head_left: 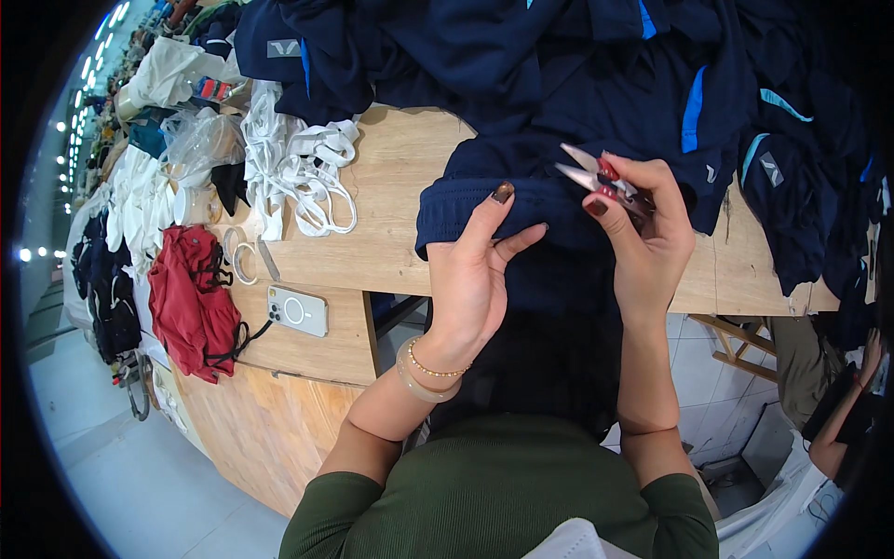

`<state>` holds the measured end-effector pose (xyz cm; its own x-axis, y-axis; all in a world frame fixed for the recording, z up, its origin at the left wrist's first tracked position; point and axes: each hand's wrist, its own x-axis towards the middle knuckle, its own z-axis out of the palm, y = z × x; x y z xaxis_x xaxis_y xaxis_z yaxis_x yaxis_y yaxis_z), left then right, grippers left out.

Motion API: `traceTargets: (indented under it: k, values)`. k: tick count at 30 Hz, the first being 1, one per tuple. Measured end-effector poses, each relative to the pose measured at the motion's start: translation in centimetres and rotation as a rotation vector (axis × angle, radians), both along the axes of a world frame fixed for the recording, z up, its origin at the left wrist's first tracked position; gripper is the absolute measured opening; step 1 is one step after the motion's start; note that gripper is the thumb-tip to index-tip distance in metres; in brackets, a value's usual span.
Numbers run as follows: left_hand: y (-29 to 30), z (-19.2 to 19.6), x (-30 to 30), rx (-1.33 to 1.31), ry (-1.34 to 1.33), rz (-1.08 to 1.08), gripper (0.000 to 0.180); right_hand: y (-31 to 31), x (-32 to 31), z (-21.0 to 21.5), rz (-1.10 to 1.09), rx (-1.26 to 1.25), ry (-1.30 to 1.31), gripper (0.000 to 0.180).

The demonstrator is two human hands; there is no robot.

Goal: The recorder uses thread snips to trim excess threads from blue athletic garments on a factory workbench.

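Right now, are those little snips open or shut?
Open: the snips in the right hand show two separate blade tips.

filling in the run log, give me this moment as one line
left hand: grips navy fabric garment hem | right hand: holds small red-handled thread snips, blades open | surface: wooden table

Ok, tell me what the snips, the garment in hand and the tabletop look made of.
Thread snips: blades look like bare metal, pale and shiny; the red grip looks like plastic. Navy garment: soft matte knit, probably synthetic sportswear, draping in folds, its hem ribbed under the left hand. Table: pale wood, likely plywood or board, with visible grain and a matte surface. The right hand holds the snips.
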<state>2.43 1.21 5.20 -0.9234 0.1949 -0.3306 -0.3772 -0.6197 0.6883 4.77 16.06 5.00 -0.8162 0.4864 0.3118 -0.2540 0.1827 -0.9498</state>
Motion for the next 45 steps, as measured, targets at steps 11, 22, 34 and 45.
traceTargets:
  k: [11, 22, 34, 45]
  values:
    - [-0.2, 0.0, -0.1, 0.003, -0.028, 0.0, 0.015, 0.7, 0.4, -0.4, -0.047, 0.607, 0.105, 0.035]
    - [-0.1, 0.3, 0.1, 0.007, -0.025, -0.014, 0.017, 0.5, 0.1, -0.2, -0.031, 0.61, 0.097, 0.03]
    - [-0.2, 0.0, 0.0, -0.026, -0.021, -0.012, 0.017, 0.3, -0.1, -0.6, 0.047, 0.401, 0.021, 0.025]
    - [0.0, -0.6, -0.4, 0.001, -0.034, -0.028, 0.014, -1.6, -1.6, -1.4, 0.104, 0.541, 0.203, 0.031]
